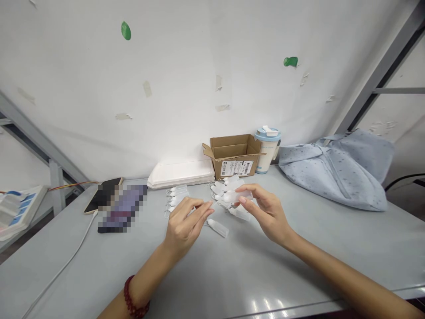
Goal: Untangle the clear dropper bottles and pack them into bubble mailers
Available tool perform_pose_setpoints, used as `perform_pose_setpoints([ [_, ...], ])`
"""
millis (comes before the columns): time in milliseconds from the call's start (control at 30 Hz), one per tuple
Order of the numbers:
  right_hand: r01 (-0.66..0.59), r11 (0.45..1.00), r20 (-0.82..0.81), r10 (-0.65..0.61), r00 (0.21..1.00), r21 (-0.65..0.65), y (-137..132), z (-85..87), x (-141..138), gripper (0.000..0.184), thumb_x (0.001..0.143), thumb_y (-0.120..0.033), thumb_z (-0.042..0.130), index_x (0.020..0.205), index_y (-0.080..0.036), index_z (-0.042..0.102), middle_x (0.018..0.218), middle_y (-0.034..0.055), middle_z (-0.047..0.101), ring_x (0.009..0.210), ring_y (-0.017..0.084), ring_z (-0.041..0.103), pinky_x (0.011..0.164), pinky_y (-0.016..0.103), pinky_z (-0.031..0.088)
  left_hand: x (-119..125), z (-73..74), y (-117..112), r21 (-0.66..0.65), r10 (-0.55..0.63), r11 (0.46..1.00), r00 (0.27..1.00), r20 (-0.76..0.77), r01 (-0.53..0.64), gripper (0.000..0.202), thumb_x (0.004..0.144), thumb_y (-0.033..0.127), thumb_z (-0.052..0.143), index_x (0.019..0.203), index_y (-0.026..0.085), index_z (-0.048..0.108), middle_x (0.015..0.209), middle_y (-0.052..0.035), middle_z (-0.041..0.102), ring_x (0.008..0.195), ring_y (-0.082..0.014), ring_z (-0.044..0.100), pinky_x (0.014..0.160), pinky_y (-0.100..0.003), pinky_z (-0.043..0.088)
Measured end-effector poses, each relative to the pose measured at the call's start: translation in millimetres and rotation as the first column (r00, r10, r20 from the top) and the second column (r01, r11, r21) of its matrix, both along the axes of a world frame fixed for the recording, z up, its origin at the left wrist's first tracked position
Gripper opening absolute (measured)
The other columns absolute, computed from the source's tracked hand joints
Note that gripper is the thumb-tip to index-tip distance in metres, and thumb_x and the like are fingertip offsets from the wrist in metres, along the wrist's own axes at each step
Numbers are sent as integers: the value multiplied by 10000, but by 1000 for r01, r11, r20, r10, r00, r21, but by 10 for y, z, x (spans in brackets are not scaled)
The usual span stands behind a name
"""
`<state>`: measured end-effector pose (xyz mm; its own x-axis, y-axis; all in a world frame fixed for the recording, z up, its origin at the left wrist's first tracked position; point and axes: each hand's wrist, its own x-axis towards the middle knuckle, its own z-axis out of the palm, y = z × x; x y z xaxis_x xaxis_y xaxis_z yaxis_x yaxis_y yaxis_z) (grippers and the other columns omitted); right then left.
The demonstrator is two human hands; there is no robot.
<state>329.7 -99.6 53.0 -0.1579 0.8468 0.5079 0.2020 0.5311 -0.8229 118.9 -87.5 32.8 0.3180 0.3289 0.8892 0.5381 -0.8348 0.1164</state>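
My right hand holds a small translucent white plastic piece between thumb and fingers, its narrow end pointing left. My left hand is closed in a pinch just left of that end; whatever its fingertips grip is too small to make out. Beneath and behind the right hand lies a loose pile of similar pieces, some with thin string loops. One single piece rests on the table between the hands. Beyond the left hand, several more pieces lie side by side in a row, loops toward the left.
Against the wall stand a stack of white sheets or bags, an open cardboard box and a lidded cup. A pale blue cloth bag is at right. Two phones, one a dark phone, and a white cable lie left.
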Motion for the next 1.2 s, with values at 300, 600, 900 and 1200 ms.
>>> perform_pose_setpoints([
  [300, -119, 989, -16, 118, 993, -90, 6, 14, -22, 153, 866, -327, 527, 966, -224, 579, 772, -1, 629, 761, 162, 584, 734, 308, 413, 38, 59, -92, 48, 29, 998, 998, 54, -31, 173, 730, 63, 675, 871, 157, 645, 678, -20, 569, 639, -133, 508, 552, -268, 434],
  [600, -236, 942, -192, 193, 962, -237, 24, 17, -22, 144, 848, -342, 553, 924, -229, 601, 801, -2, 604, 722, 141, 588, 698, 282, 407, 83, 59, -115, 25, -16, 1000, 999, 33, 16, 178, 761, 18, 600, 874, 150, 636, 683, -36, 605, 641, -141, 528, 547, -264, 439],
  [900, -334, 898, -304, 245, 921, -286, 62, -48, -9, 148, 855, -327, 551, 914, -203, 609, 661, -10, 579, 673, 138, 550, 705, 299, 387, 100, 34, -154, 37, -49, 998, 998, 47, 47, 207, 743, -4, 611, 885, 145, 615, 697, -42, 615, 636, -139, 531, 546, -268, 443],
  [1200, -339, 894, -298, 251, 921, -294, 69, -34, 9, 168, 857, -340, 537, 906, -191, 597, 634, -4, 566, 662, 155, 537, 694, 325, 385, 133, 60, -190, 58, -55, 997, 997, 52, 52, 170, 756, 16, 605, 864, 147, 609, 673, -29, 611, 617, -131, 536, 542, -257, 444],
])
